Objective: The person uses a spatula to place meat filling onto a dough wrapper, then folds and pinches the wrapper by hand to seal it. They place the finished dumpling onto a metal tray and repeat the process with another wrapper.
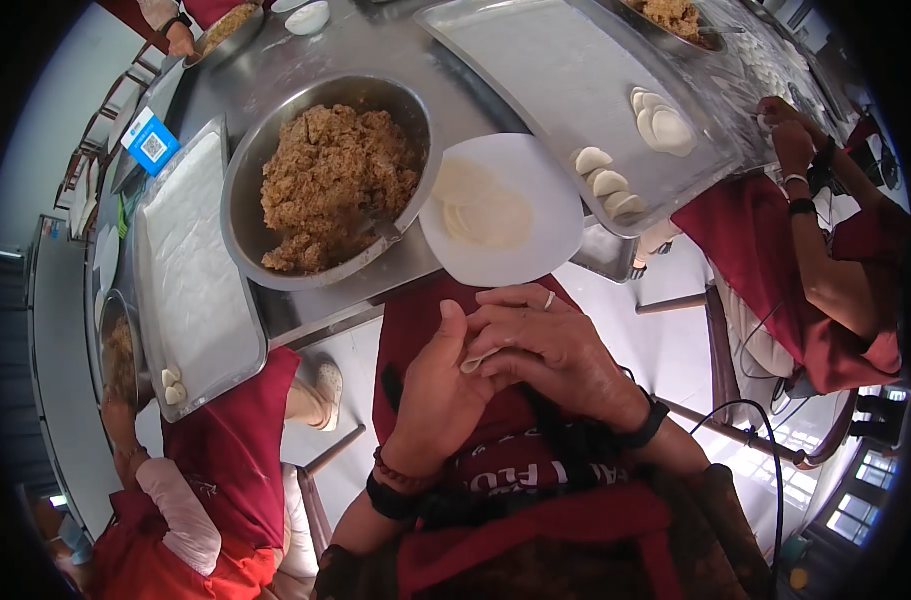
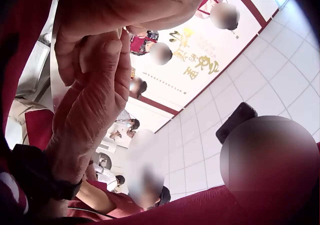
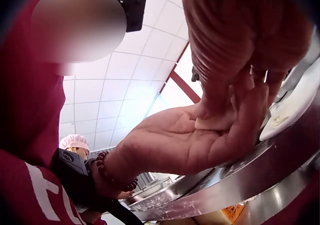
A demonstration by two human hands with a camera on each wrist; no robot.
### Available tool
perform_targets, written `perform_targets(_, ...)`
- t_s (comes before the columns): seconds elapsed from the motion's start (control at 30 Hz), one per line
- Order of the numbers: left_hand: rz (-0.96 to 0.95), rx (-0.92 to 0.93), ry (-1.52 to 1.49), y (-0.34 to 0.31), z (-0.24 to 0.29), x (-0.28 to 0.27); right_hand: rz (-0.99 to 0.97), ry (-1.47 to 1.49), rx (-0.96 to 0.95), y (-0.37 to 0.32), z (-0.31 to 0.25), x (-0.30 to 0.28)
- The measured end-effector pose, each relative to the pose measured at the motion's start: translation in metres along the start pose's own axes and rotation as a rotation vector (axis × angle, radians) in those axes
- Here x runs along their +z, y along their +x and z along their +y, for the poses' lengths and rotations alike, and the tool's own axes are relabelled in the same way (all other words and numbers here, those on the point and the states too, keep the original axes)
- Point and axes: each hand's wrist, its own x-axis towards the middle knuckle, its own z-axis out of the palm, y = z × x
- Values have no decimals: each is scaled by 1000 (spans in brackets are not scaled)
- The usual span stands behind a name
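Observation:
A small folded piece of pale dough (image 1: 483,360) sits between both hands in the head view. My left hand (image 1: 438,385) holds it from below, thumb raised at the side. Fingers of my right hand (image 1: 561,350), which wears a ring, bend over the dough and pinch it. The left wrist view shows the dough (image 2: 94,54) partly covered by fingers. In the right wrist view the dough (image 3: 215,122) lies at the left hand's (image 3: 175,140) fingers, beneath the right hand (image 3: 245,34). Any filling inside is hidden.
Ahead are a white plate (image 1: 558,232) with round wrappers (image 1: 484,215) and a steel bowl (image 1: 238,205) of brown filling (image 1: 336,180). Floured trays stand left (image 1: 196,290) and right (image 1: 546,75), holding dumplings (image 1: 610,183). People in red aprons work on both sides.

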Motion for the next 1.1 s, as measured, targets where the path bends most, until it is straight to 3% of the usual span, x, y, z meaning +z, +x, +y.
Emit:
perform_targets(0.27, -4, 48, -95, 3, -11, -5, 204, 193, 140, -3, 14, 4)
perform_targets(0.77, -18, 85, -51, 2, -8, -10, 127, 78, 84, 6, 6, 4)
perform_targets(0.87, 7, 95, 0, -1, -6, -10, 174, 265, 170, 0, 15, 15)
perform_targets(1.1, 36, 88, 73, -2, -9, -16, 104, 305, 312, 1, 5, 14)
